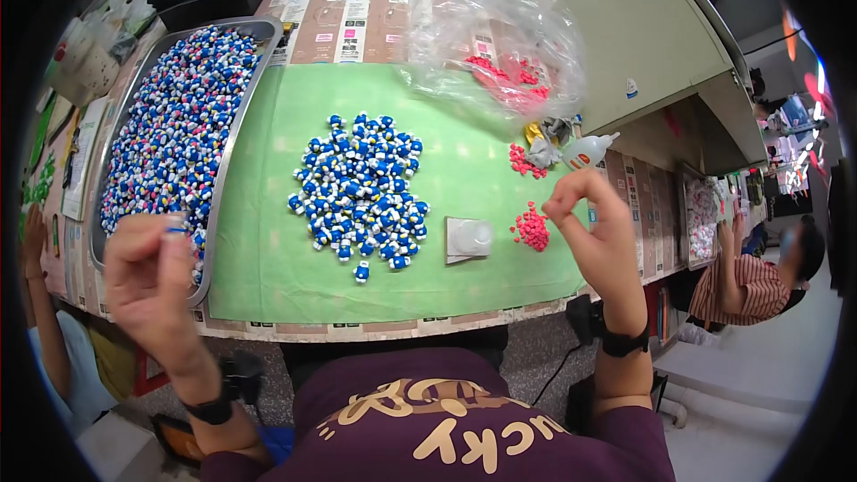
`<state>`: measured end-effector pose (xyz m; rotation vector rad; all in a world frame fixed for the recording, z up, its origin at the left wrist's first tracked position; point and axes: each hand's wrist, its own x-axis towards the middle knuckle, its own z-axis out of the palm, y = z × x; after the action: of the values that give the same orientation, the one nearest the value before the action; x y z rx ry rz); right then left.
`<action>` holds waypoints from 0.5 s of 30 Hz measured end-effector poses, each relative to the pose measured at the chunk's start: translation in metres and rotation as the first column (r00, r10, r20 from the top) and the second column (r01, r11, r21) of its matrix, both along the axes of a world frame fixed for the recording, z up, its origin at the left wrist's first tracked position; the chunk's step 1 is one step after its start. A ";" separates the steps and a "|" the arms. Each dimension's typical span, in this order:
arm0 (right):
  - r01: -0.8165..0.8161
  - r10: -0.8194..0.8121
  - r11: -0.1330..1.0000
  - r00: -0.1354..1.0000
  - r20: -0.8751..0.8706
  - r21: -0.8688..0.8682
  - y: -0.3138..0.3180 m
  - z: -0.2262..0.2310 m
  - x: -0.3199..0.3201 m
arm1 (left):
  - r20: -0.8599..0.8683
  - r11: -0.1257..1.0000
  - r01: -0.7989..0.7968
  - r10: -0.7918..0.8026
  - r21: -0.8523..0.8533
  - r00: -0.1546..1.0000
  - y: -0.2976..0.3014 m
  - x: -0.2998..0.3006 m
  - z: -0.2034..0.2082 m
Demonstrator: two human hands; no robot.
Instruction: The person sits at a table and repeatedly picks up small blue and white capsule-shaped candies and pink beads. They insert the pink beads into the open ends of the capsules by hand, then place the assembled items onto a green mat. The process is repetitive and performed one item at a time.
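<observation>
Over the near edge of the metal tray (223,170), my left hand (153,281) is closed in a pinch on a small blue-and-white figurine (176,226), mostly hidden by the fingers. Thumb and fingertips pressed together, my right hand (596,228) hovers beside a small heap of tiny red pieces (533,230); anything between its fingertips is too small to make out. A loose pile of blue-and-white figurines (361,183) lies mid-table on the green mat (268,281). Right of that pile, a small whitish round cap (470,237) sits on a square pad.
Many figurines fill the tray. A clear plastic bag (500,18) with red pieces lies at the back. A white squeeze bottle (589,151) lies near crumpled foil (542,152) and another red heap (527,162). A cabinet (638,22) borders the right. Other people sit on both sides.
</observation>
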<state>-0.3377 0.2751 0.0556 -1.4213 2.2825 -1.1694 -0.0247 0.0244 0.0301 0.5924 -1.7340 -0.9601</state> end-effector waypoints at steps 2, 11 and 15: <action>-0.044 0.048 0.992 0.998 -0.034 0.119 0.007 -0.009 -0.005 | 0.143 0.983 -0.175 0.182 -0.059 0.973 -0.034 0.036 -0.011; -0.087 0.172 0.946 0.950 -0.259 0.312 -0.005 -0.033 0.004 | 0.443 0.997 -0.077 0.070 -0.001 0.894 0.013 -0.014 0.000; -0.111 0.242 0.926 0.908 -0.342 0.361 -0.009 -0.036 0.004 | 0.572 0.911 0.406 -0.374 0.076 0.730 0.058 -0.050 -0.008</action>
<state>-0.3336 0.2659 0.0193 -1.7891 2.3727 -0.4447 -0.0750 0.0824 0.0221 0.5203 -2.5031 -1.0859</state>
